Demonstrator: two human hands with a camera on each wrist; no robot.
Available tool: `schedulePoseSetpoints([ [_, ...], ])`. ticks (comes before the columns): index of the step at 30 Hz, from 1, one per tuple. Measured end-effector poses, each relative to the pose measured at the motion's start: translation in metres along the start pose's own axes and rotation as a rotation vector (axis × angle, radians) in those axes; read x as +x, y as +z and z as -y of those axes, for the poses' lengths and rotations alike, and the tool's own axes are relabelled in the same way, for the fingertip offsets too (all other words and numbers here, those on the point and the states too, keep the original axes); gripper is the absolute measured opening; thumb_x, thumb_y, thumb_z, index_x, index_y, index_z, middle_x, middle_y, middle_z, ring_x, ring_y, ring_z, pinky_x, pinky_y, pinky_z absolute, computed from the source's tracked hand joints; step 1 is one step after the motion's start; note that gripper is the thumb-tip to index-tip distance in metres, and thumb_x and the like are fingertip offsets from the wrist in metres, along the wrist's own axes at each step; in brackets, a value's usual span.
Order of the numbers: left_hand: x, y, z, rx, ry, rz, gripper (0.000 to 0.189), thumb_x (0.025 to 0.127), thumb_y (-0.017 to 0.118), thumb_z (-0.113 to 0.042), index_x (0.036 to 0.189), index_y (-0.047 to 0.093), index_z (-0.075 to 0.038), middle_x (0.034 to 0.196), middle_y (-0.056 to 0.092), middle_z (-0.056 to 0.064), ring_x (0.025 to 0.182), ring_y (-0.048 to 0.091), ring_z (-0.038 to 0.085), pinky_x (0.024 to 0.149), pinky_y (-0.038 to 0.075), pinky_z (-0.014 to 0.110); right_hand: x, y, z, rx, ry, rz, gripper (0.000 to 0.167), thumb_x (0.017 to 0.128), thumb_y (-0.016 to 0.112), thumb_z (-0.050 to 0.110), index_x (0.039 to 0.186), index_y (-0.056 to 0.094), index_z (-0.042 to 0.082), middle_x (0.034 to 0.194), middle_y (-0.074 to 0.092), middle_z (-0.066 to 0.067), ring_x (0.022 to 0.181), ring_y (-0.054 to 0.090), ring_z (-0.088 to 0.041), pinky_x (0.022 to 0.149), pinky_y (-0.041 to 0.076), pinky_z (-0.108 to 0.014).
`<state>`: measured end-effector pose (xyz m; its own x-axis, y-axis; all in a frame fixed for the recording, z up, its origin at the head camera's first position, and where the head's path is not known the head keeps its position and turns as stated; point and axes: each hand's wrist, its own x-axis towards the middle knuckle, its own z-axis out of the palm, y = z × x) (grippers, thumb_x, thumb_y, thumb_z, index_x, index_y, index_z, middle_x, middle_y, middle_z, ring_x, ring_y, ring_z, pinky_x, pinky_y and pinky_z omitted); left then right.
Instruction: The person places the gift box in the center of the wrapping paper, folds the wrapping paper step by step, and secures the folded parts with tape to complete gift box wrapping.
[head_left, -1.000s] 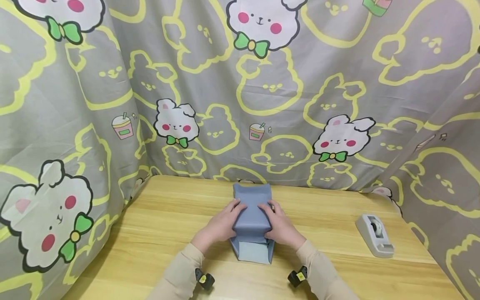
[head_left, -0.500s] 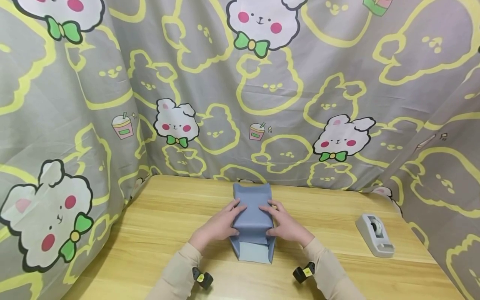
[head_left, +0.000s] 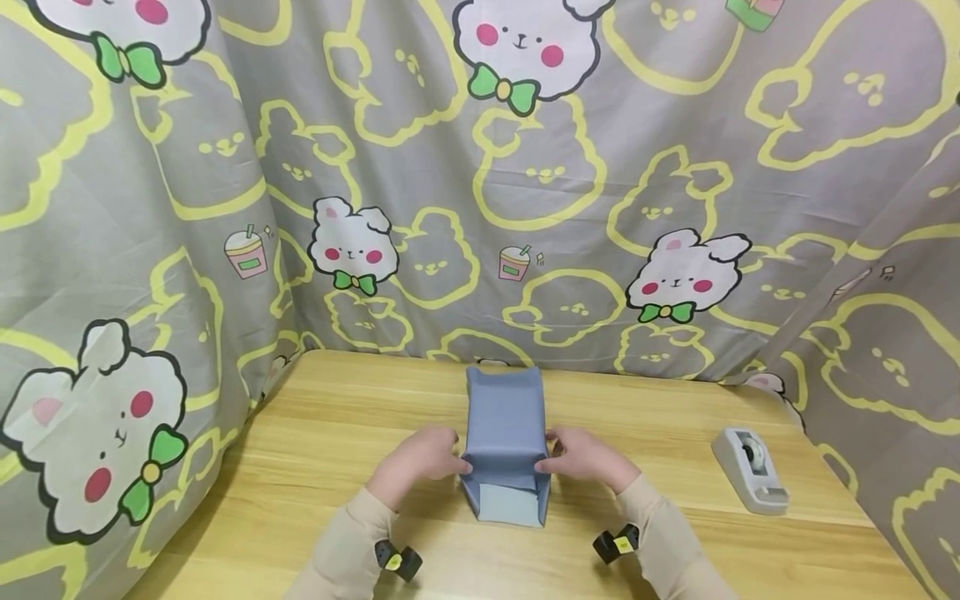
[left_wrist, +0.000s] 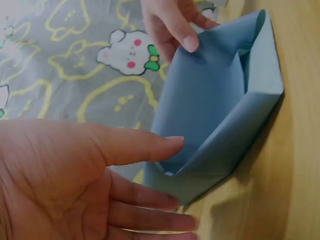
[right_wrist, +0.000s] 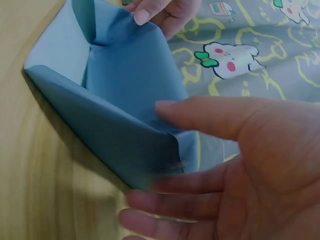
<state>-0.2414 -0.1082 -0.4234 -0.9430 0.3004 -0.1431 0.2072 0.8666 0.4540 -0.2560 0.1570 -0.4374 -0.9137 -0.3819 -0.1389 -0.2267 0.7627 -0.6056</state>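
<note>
Blue wrapping paper (head_left: 506, 412) is folded round a box-shaped bundle in the middle of the table; what is inside is hidden. At its near end a paler flap (head_left: 508, 504) lies low, with folded side flaps standing beside it. My left hand (head_left: 423, 458) is at the near left corner, its thumb against the paper edge and its fairly straight fingers along the outside. My right hand (head_left: 588, 457) mirrors it at the near right corner. Both wrist views show the thumb at the fold and a gap between thumb and fingers.
A grey tape dispenser (head_left: 752, 471) with a roll of clear tape stands on the wooden table (head_left: 337, 417) at the right. A grey patterned curtain (head_left: 427, 167) hangs behind the table and along both sides.
Both hands have slid back off the top of the wrapped bundle to its near corners, the fingers now beside it. The bundle stays in place.
</note>
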Motion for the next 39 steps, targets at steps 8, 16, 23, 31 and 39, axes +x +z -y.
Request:
schedulePoseSetpoints([
  [8, -0.003, 0.014, -0.008, 0.126, 0.023, -0.029, 0.034, 0.092, 0.064, -0.026, 0.063, 0.052, -0.013, 0.058, 0.042, -0.003, 0.05, 0.039, 0.011, 0.047, 0.031, 0.025, -0.006, 0.012, 0.008, -0.148, -0.058, 0.0, 0.041, 0.093, 0.062, 0.022, 0.055, 0.044, 0.016, 0.05, 0.038, 0.006, 0.046, 0.034, -0.009, 0.047, 0.027, -0.022],
  [16, 0.0, 0.023, -0.013, 0.232, -0.027, -0.103, 0.019, 0.089, 0.066, -0.023, 0.076, 0.063, -0.01, 0.063, 0.058, -0.001, 0.054, 0.053, 0.012, 0.047, 0.042, 0.029, -0.008, 0.019, 0.014, -0.195, -0.038, -0.023, 0.034, 0.095, 0.058, 0.018, 0.061, 0.056, 0.01, 0.053, 0.056, 0.001, 0.048, 0.048, -0.012, 0.053, 0.039, -0.027],
  [23, 0.005, 0.032, -0.007, 0.044, -0.056, -0.066, 0.012, 0.084, 0.069, -0.019, 0.079, 0.062, -0.011, 0.056, 0.058, -0.002, 0.042, 0.058, 0.012, 0.043, 0.039, 0.026, -0.002, 0.024, 0.004, -0.068, -0.01, 0.017, 0.03, 0.091, 0.062, 0.019, 0.063, 0.058, 0.008, 0.052, 0.061, -0.006, 0.043, 0.047, -0.01, 0.046, 0.036, -0.023],
  [31, 0.01, 0.043, 0.0, -0.015, -0.087, -0.027, 0.021, 0.085, 0.07, -0.025, 0.08, 0.063, -0.006, 0.044, 0.056, -0.001, 0.037, 0.052, 0.012, 0.04, 0.037, 0.025, 0.006, 0.036, -0.002, -0.046, 0.038, -0.023, 0.026, 0.085, 0.068, 0.019, 0.064, 0.059, 0.008, 0.046, 0.053, 0.002, 0.038, 0.046, -0.009, 0.04, 0.037, -0.022],
  [39, 0.012, 0.043, 0.0, -0.02, -0.091, -0.01, 0.02, 0.086, 0.07, -0.023, 0.078, 0.062, -0.006, 0.042, 0.055, -0.002, 0.036, 0.049, 0.011, 0.04, 0.036, 0.024, 0.006, 0.038, -0.003, -0.045, 0.019, -0.041, 0.024, 0.087, 0.067, 0.016, 0.066, 0.059, 0.007, 0.044, 0.052, 0.003, 0.036, 0.044, -0.006, 0.039, 0.036, -0.021],
])
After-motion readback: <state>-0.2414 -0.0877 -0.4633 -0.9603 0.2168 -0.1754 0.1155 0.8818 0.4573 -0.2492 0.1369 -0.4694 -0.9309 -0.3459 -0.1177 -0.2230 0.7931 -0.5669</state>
